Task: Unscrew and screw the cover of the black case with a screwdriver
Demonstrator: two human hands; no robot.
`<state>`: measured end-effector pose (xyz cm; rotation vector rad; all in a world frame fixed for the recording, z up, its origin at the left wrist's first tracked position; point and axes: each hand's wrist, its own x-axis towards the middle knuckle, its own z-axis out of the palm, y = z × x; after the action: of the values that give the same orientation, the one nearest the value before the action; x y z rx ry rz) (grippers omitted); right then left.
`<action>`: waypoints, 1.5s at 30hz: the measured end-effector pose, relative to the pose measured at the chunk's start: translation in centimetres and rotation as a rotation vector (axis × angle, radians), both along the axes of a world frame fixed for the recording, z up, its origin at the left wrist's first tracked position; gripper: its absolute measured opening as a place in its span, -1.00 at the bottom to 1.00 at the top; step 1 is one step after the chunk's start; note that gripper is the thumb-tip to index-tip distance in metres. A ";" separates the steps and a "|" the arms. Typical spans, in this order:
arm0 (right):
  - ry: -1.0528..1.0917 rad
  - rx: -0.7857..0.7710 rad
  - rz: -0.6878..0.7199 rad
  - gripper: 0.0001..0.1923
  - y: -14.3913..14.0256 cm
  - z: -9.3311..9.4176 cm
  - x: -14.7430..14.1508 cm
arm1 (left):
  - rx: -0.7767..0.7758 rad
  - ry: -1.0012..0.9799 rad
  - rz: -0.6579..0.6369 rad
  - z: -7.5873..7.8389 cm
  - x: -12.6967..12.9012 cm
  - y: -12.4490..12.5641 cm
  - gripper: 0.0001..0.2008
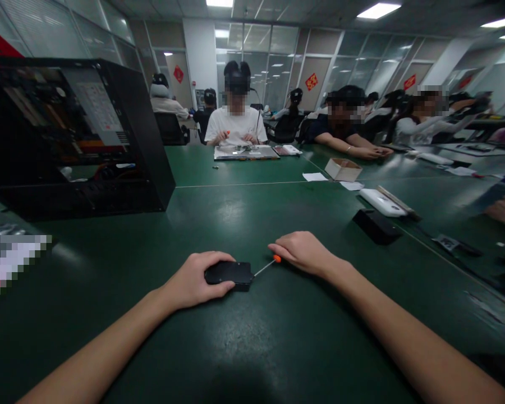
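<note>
On the near table (235,221), the left hand (198,280) is gripping a black box (231,274), the right hand (301,251) clasping a screwdriver (276,258) at the box's right end (seemingly prying), probably needing steady bracing next.

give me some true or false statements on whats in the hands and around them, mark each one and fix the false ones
1. The left hand holds a black device. True.
2. The right hand holds a screwdriver. True.
3. The screwdriver shows blue beside the right hand. False: it shows orange there.
4. A computer tower stands on the green table. True.
5. The computer tower is to the right of both hands. False: it is to the left.
6. The screwdriver points away from the black device. False: it points toward it.
</note>
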<state>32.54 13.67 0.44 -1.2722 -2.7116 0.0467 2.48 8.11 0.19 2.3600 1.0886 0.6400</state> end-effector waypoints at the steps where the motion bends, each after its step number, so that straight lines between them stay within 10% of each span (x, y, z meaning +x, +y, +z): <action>1: 0.011 0.026 0.011 -0.39 -0.3 -0.7 -0.2 | 0.000 -0.001 0.002 0.0 0.0 0.0 -0.62; 20: 0.128 0.626 -0.009 -0.49 0.2 -0.3 0.6 | -0.044 -0.035 0.048 0.2 0.4 -0.2 -0.66; 31: 0.113 0.581 0.083 -0.46 -0.5 0.2 0.5 | -0.032 -0.032 0.049 0.2 0.3 -0.4 -0.64; 41: 0.140 0.974 0.089 -0.54 -3.1 2.8 -0.7 | 0.001 -0.043 0.173 -0.1 0.5 -0.1 -0.66; 45: 0.157 0.801 -0.022 -0.51 -3.5 2.4 -1.1 | 0.008 -0.051 0.182 -0.2 0.5 -0.1 -0.65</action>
<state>31.40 10.16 2.88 -0.9788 -2.1882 -0.8110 2.94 7.98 0.03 2.2551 1.2897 0.7657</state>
